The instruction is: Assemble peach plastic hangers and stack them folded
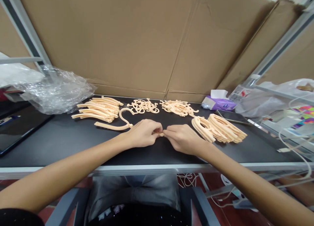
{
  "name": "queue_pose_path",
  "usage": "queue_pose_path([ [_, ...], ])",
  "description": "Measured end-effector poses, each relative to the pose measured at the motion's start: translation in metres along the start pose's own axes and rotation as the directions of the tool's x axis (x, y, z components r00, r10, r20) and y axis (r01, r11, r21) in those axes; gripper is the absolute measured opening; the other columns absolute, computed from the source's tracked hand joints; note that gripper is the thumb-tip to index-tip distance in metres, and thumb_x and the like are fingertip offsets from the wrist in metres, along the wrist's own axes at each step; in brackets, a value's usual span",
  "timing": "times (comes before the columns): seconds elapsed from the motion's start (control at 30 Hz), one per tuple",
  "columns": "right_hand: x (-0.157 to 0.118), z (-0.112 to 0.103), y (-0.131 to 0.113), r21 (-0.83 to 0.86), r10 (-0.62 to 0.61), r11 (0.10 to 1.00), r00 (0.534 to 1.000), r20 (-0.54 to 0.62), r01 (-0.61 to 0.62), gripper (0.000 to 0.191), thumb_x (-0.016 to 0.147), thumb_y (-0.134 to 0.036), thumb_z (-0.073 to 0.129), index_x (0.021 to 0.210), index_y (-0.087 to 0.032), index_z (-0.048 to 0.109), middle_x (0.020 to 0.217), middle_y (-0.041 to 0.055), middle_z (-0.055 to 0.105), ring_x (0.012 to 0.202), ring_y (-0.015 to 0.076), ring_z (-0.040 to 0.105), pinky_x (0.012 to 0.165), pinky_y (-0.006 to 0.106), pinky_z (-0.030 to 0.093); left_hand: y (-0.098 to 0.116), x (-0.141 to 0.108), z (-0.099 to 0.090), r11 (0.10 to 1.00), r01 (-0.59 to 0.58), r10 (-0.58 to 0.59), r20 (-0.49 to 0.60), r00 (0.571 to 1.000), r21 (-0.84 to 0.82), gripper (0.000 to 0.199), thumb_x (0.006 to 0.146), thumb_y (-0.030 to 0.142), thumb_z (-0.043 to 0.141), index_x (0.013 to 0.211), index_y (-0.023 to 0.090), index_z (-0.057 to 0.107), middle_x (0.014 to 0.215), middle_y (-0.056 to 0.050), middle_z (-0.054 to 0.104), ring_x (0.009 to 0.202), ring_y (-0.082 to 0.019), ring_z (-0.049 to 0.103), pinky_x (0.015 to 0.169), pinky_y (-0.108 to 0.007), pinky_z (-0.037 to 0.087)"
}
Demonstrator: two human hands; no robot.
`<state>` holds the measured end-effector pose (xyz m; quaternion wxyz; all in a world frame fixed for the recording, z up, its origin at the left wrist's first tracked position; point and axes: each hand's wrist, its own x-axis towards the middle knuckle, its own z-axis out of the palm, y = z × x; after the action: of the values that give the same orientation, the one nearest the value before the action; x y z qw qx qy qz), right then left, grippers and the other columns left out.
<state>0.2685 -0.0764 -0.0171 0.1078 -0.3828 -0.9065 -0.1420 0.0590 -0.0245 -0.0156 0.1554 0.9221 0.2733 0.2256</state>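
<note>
My left hand (146,133) is closed in a pinch near the table's front middle. Just left of it shows a peach plastic clothes hanger part (114,126), a curved arm with an open hook (122,113) rising from it; it runs up to my wrist, and my hand hides whether it continues. Fingertip to fingertip with the left, my right hand (181,137) is closed too. A small peach plastic piece (161,134) shows between both sets of fingers; most of it is covered.
Behind my hands lie stacked curved arms (99,108), loose hooks (144,106) and a pile of thin pieces (178,107). Looped hanger pieces (224,128) are stacked right, near a purple tissue pack (219,103) and a phone (233,117). Clear plastic wrap (61,90) sits left; cardboard (134,40) stands behind.
</note>
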Motion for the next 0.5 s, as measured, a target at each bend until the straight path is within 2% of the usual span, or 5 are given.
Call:
queue_pose_path([
  [0.1,-0.002,0.008,0.002,0.196,0.061,0.98,0.992,-0.109,-0.038,0.029,0.099,-0.017,0.043,0.093,-0.012,0.071,0.078,0.0073,0.065,0.071,0.0167,0.055,0.065,0.03,0.041,-0.001,0.002,-0.001,0.992,0.051,-0.054,-0.023,0.998,-0.114,0.009,0.086,0.024,0.065,0.081,0.017,0.068,0.072,0.0,0.068,0.064,-0.013,0.06,0.06,-0.022,0.041],
  [0.2,-0.003,0.014,0.004,0.356,0.126,0.933,0.971,-0.205,-0.046,0.025,0.099,-0.018,0.048,0.099,-0.013,0.072,0.085,0.0084,0.067,0.082,0.0184,0.058,0.076,0.031,0.048,-0.002,0.002,-0.001,0.988,0.052,-0.059,-0.045,0.997,-0.143,0.008,0.084,0.02,0.068,0.077,0.016,0.068,0.068,0.001,0.066,0.062,-0.011,0.058,0.059,-0.021,0.041],
  [0.37,-0.003,0.016,0.004,0.449,0.198,0.89,0.954,-0.223,-0.08,0.02,0.097,-0.02,0.055,0.094,-0.017,0.074,0.089,0.0077,0.066,0.086,0.019,0.06,0.079,0.033,0.052,-0.002,-0.001,0.0,0.998,-0.047,0.048,-0.057,0.997,0.03,0.009,0.089,0.018,0.061,0.085,0.016,0.069,0.083,-0.003,0.068,0.074,-0.015,0.062,0.066,-0.024,0.044],
  [0.5,-0.005,0.016,0.004,0.44,0.238,0.891,0.94,-0.244,-0.111,0.018,0.094,-0.021,0.057,0.094,-0.02,0.075,0.088,0.0068,0.068,0.085,0.0199,0.062,0.079,0.035,0.052,0.005,-0.004,-0.016,0.964,-0.131,0.151,-0.072,0.986,0.232,0.011,0.089,0.017,0.059,0.093,0.016,0.069,0.093,-0.006,0.069,0.084,-0.02,0.065,0.073,-0.029,0.048],
])
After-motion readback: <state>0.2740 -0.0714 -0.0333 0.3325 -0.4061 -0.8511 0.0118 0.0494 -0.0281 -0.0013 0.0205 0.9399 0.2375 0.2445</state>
